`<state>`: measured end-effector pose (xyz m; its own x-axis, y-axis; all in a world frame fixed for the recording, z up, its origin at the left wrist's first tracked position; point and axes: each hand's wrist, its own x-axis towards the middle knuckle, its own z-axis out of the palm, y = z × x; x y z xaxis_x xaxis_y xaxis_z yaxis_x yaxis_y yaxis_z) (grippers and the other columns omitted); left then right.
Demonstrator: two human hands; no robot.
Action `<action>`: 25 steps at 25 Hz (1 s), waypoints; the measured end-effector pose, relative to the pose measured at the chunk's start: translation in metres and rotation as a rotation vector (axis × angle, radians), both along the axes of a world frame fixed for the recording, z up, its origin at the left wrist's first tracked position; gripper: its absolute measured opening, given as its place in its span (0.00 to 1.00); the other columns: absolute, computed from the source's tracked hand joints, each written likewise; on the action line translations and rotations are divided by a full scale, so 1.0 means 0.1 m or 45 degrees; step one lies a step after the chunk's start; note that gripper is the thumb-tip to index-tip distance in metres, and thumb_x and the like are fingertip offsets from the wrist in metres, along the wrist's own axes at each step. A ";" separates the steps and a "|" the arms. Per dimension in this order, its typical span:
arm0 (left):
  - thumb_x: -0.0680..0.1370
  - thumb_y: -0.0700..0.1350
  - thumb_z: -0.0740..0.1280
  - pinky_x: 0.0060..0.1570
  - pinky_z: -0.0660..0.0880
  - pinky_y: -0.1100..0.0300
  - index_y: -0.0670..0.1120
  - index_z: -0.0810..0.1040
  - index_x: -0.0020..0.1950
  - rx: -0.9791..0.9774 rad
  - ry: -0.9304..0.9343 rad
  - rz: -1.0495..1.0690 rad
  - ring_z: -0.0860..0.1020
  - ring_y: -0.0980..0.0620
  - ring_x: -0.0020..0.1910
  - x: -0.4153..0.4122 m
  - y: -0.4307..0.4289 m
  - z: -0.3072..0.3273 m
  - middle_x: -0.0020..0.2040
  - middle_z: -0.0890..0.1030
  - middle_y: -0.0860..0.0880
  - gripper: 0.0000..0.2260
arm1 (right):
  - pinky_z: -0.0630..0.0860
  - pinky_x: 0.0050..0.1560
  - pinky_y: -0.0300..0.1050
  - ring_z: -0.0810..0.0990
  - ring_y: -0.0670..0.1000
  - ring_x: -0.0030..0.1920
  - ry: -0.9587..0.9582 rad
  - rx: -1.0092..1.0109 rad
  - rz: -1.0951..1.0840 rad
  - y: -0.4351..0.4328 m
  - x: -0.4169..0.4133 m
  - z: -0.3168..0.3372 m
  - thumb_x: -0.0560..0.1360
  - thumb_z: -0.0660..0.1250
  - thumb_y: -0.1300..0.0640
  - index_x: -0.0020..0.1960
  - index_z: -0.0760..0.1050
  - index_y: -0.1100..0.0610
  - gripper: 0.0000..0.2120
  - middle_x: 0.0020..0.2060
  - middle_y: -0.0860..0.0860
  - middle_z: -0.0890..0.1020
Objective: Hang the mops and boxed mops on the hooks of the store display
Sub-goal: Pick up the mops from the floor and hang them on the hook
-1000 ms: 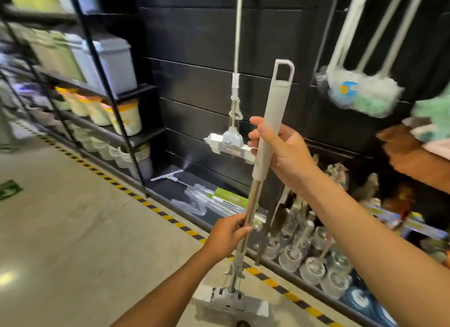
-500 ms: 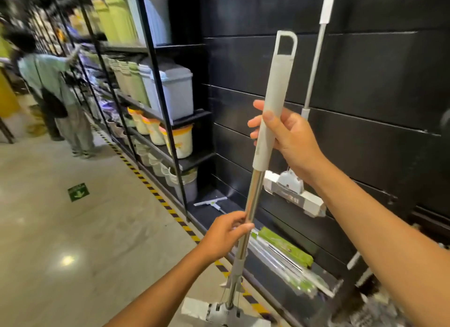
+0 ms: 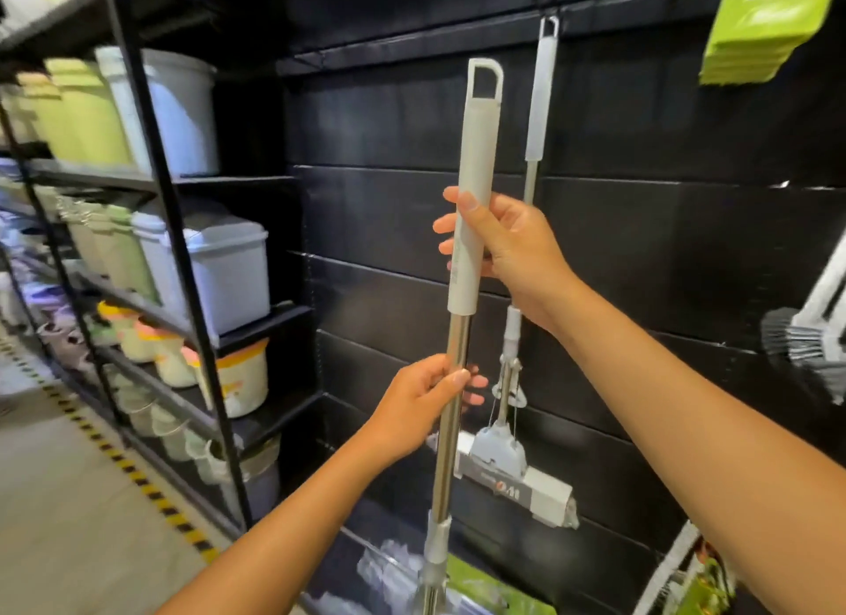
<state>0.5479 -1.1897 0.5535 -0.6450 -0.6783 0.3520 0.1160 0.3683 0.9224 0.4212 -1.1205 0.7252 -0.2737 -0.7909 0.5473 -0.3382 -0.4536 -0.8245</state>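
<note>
Since the mop (image 3: 474,156), upright at centre, looks light and stiff with a slick steel shaft, the left hand (image 3: 412,413) curls its fingers round bare metal at 6 o'clock. The right hand (image 3: 522,248) wraps the matte cream grip above, probably the surer hold. Beyond, at 1 o'clock, another mop (image 3: 542,101) hangs on the black slat wall (image 3: 686,271); bin shelves (image 3: 238,184) stand at 9 o'clock.

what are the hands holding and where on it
One mop with a cream plastic grip and steel pole: right hand grips the cream grip, left hand grips the bare pole below it.
</note>
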 end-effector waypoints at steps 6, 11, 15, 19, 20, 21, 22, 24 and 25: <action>0.86 0.42 0.63 0.59 0.83 0.53 0.45 0.82 0.60 -0.039 0.031 -0.292 0.87 0.45 0.55 -0.37 -0.73 0.35 0.55 0.88 0.45 0.09 | 0.84 0.55 0.59 0.87 0.52 0.48 0.059 -0.007 -0.201 -0.53 -0.23 0.32 0.81 0.66 0.45 0.64 0.80 0.55 0.17 0.50 0.50 0.88; 0.86 0.45 0.63 0.56 0.84 0.55 0.41 0.81 0.63 -0.082 0.015 -0.416 0.87 0.49 0.54 -0.68 -1.13 0.69 0.55 0.87 0.46 0.12 | 0.84 0.57 0.58 0.87 0.52 0.50 0.107 -0.005 -0.346 -0.78 -0.42 0.62 0.81 0.66 0.45 0.64 0.79 0.54 0.17 0.50 0.50 0.88; 0.86 0.46 0.62 0.60 0.83 0.51 0.43 0.80 0.63 -0.103 0.043 -0.483 0.87 0.49 0.55 -0.82 -1.33 0.99 0.57 0.87 0.46 0.12 | 0.85 0.52 0.50 0.88 0.50 0.49 0.153 -0.022 -0.411 -0.92 -0.51 0.91 0.81 0.66 0.44 0.62 0.79 0.53 0.16 0.48 0.47 0.88; 0.86 0.47 0.63 0.62 0.81 0.43 0.43 0.81 0.62 -0.111 0.067 -0.493 0.87 0.48 0.55 -0.88 -1.46 1.21 0.57 0.87 0.47 0.12 | 0.85 0.51 0.49 0.88 0.51 0.49 0.159 -0.040 -0.400 -1.05 -0.56 1.15 0.81 0.67 0.45 0.62 0.80 0.54 0.16 0.49 0.50 0.88; 0.86 0.47 0.63 0.62 0.81 0.41 0.43 0.81 0.62 -0.115 0.074 -0.501 0.87 0.47 0.55 -0.89 -1.49 1.27 0.57 0.87 0.47 0.12 | 0.85 0.52 0.50 0.88 0.52 0.49 0.156 -0.045 -0.399 -1.08 -0.57 1.21 0.81 0.67 0.45 0.61 0.80 0.55 0.16 0.49 0.50 0.88; 0.86 0.47 0.63 0.62 0.81 0.41 0.43 0.81 0.62 -0.124 0.073 -0.505 0.87 0.48 0.55 -0.90 -1.52 1.31 0.57 0.87 0.47 0.12 | 0.85 0.52 0.51 0.88 0.51 0.49 0.153 -0.045 -0.400 -1.10 -0.59 1.25 0.81 0.67 0.45 0.61 0.80 0.55 0.16 0.49 0.50 0.88; 0.86 0.48 0.62 0.62 0.81 0.41 0.44 0.80 0.62 -0.133 0.070 -0.505 0.87 0.48 0.55 -0.92 -1.54 1.35 0.57 0.87 0.48 0.11 | 0.85 0.52 0.51 0.88 0.51 0.49 0.152 -0.044 -0.408 -1.13 -0.60 1.29 0.81 0.67 0.45 0.61 0.80 0.54 0.16 0.49 0.50 0.88; 0.86 0.49 0.62 0.61 0.82 0.42 0.45 0.80 0.62 -0.162 0.060 -0.507 0.87 0.49 0.54 -0.93 -1.58 1.42 0.56 0.87 0.49 0.12 | 0.85 0.53 0.52 0.88 0.50 0.48 0.175 -0.032 -0.434 -1.16 -0.62 1.36 0.81 0.66 0.43 0.61 0.80 0.53 0.16 0.47 0.48 0.88; 0.86 0.49 0.62 0.61 0.82 0.43 0.45 0.80 0.62 -0.173 0.061 -0.510 0.87 0.49 0.54 -0.94 -1.59 1.45 0.57 0.87 0.49 0.12 | 0.85 0.53 0.52 0.88 0.50 0.48 0.188 -0.021 -0.442 -1.18 -0.62 1.40 0.81 0.66 0.42 0.61 0.79 0.53 0.16 0.47 0.48 0.88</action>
